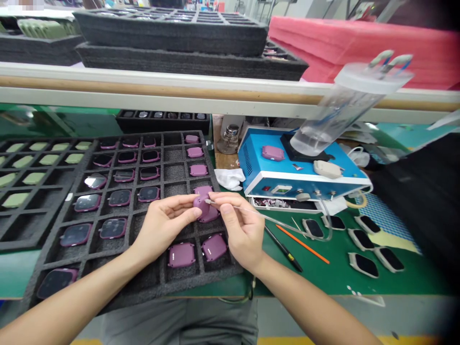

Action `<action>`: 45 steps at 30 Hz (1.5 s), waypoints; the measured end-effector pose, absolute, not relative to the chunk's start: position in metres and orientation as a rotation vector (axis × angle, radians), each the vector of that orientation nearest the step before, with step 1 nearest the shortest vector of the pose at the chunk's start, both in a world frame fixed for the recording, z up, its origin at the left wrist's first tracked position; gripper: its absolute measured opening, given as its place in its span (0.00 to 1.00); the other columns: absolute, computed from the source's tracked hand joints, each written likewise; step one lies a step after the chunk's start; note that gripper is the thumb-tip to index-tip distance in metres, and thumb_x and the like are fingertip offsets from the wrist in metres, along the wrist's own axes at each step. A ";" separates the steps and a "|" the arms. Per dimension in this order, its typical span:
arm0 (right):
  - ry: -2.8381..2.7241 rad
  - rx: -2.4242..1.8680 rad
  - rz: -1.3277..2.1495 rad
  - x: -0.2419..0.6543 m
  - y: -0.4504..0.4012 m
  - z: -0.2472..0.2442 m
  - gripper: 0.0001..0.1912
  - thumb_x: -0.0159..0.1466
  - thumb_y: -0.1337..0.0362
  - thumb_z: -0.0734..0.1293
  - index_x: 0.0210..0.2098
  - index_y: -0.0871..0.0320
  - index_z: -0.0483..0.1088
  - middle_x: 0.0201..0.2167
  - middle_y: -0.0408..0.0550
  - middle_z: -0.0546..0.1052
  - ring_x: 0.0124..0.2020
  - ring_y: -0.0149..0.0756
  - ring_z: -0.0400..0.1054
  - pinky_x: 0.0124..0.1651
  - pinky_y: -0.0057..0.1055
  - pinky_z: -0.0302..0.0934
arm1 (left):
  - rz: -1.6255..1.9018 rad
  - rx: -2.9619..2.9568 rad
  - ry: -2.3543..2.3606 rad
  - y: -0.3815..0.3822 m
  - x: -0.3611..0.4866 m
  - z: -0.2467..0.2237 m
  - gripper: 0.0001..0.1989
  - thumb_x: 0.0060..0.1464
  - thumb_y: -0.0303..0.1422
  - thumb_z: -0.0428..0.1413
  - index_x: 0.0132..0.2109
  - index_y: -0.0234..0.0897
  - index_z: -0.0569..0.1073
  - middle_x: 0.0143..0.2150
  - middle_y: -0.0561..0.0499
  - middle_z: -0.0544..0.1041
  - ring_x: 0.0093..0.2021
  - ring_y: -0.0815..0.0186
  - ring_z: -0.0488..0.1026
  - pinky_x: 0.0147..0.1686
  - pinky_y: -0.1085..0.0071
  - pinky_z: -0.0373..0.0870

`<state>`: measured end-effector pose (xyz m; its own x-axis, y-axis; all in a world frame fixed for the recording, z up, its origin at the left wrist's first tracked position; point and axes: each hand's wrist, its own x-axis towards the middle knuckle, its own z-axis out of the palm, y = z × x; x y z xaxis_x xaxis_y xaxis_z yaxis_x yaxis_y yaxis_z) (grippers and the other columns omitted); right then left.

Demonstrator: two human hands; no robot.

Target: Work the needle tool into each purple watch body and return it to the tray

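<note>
The person's left hand [163,230] grips a mauve plastic device casing [203,205] between thumb and fingers, holding it over the lower right part of a black foam tray [163,165]. The right hand [240,230] pinches a thin nozzle [215,203] at the end of a clear tube [273,220], its tip right at the casing. The tube runs off rightward, toward a blue bench-top machine [258,163]. Two more mauve casings [181,255] sit in cells just below the hands, while dark-faced casings [118,197] fill cells to the left. On the green table [406,282], right of the hands, lie a black pen [283,248], an orange stick [303,244] and pale framed panels [361,265]. Stacked foam trays [170,28] sit on a shelf [179,84] across the top of the frame.
</note>
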<state>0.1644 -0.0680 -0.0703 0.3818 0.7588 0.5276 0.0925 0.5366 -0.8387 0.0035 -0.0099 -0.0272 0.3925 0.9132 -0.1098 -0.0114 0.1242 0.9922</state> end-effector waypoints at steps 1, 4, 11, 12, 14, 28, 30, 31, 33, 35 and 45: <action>-1.118 -0.935 0.517 0.164 -0.068 -0.070 0.09 0.73 0.65 0.65 0.42 0.54 0.79 0.43 0.50 0.83 0.48 0.39 0.79 0.53 0.40 0.75 | 0.845 1.257 0.943 -0.010 0.003 -0.027 0.20 0.44 0.36 0.75 0.45 0.36 0.85 0.45 0.45 0.87 0.44 0.57 0.86 0.51 0.64 0.82; -1.126 -0.945 0.509 0.164 -0.068 -0.070 0.09 0.73 0.65 0.65 0.42 0.54 0.79 0.43 0.50 0.83 0.47 0.39 0.79 0.53 0.40 0.75 | 0.844 1.250 0.956 -0.011 0.003 -0.026 0.21 0.43 0.37 0.75 0.45 0.35 0.85 0.44 0.44 0.87 0.44 0.56 0.86 0.52 0.62 0.82; -1.122 -0.948 0.511 0.164 -0.068 -0.069 0.09 0.72 0.64 0.65 0.41 0.54 0.79 0.42 0.50 0.83 0.47 0.39 0.79 0.52 0.41 0.76 | 0.829 1.255 0.972 -0.011 0.003 -0.025 0.21 0.44 0.37 0.75 0.46 0.35 0.85 0.45 0.44 0.87 0.45 0.56 0.86 0.52 0.61 0.82; -1.122 -0.952 0.507 0.164 -0.068 -0.069 0.09 0.72 0.64 0.65 0.41 0.54 0.79 0.42 0.50 0.83 0.47 0.39 0.79 0.52 0.41 0.76 | 0.826 1.256 0.975 -0.011 0.003 -0.025 0.21 0.44 0.37 0.75 0.46 0.35 0.85 0.45 0.44 0.87 0.45 0.55 0.85 0.53 0.60 0.82; -1.126 -0.962 0.493 0.164 -0.068 -0.068 0.09 0.72 0.63 0.65 0.41 0.54 0.79 0.42 0.50 0.83 0.47 0.39 0.79 0.52 0.40 0.76 | 0.825 1.257 0.980 -0.011 0.004 -0.026 0.22 0.44 0.38 0.75 0.46 0.35 0.85 0.45 0.44 0.87 0.45 0.54 0.85 0.53 0.59 0.82; -1.132 -0.955 0.495 0.164 -0.067 -0.069 0.09 0.72 0.63 0.65 0.41 0.54 0.79 0.42 0.50 0.83 0.46 0.39 0.79 0.52 0.40 0.77 | 0.817 1.278 0.960 -0.011 0.004 -0.029 0.21 0.45 0.38 0.74 0.46 0.34 0.84 0.44 0.44 0.87 0.44 0.56 0.85 0.51 0.62 0.82; -1.132 -0.958 0.513 0.165 -0.070 -0.070 0.09 0.72 0.62 0.66 0.41 0.54 0.79 0.42 0.51 0.83 0.47 0.40 0.80 0.52 0.41 0.77 | 0.810 1.343 0.986 -0.011 0.003 -0.025 0.21 0.48 0.39 0.72 0.48 0.33 0.84 0.44 0.43 0.87 0.44 0.55 0.84 0.49 0.62 0.82; -1.124 -0.958 0.520 0.165 -0.071 -0.071 0.09 0.72 0.62 0.66 0.41 0.54 0.79 0.42 0.51 0.83 0.47 0.41 0.80 0.52 0.42 0.77 | 0.815 1.407 1.003 -0.010 0.000 -0.022 0.20 0.51 0.39 0.70 0.49 0.33 0.83 0.45 0.43 0.87 0.44 0.55 0.84 0.48 0.61 0.81; -1.092 -0.953 0.513 0.165 -0.074 -0.074 0.09 0.72 0.62 0.66 0.41 0.54 0.80 0.43 0.51 0.83 0.48 0.42 0.80 0.52 0.44 0.77 | 0.844 1.618 1.042 -0.007 -0.009 -0.012 0.19 0.59 0.38 0.63 0.53 0.32 0.81 0.49 0.42 0.86 0.46 0.55 0.83 0.49 0.60 0.80; -1.056 -0.945 0.490 0.165 -0.076 -0.077 0.08 0.72 0.62 0.67 0.42 0.54 0.80 0.43 0.51 0.83 0.48 0.44 0.80 0.52 0.46 0.77 | 0.831 1.909 1.088 -0.004 -0.021 -0.003 0.17 0.64 0.35 0.56 0.56 0.34 0.80 0.52 0.43 0.84 0.50 0.55 0.80 0.54 0.59 0.76; -0.978 -0.999 0.517 0.160 -0.082 -0.076 0.10 0.69 0.57 0.70 0.40 0.56 0.80 0.39 0.49 0.82 0.43 0.42 0.81 0.49 0.45 0.79 | 0.428 2.434 1.133 -0.024 -0.065 0.011 0.19 0.62 0.28 0.55 0.58 0.39 0.79 0.60 0.43 0.80 0.62 0.53 0.75 0.66 0.57 0.66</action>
<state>0.1596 -0.0822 -0.0758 0.4930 0.7504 0.4402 0.0589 0.4761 -0.8774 -0.0647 -0.0242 0.0105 0.6205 0.7780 0.0984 0.6486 -0.5797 0.4932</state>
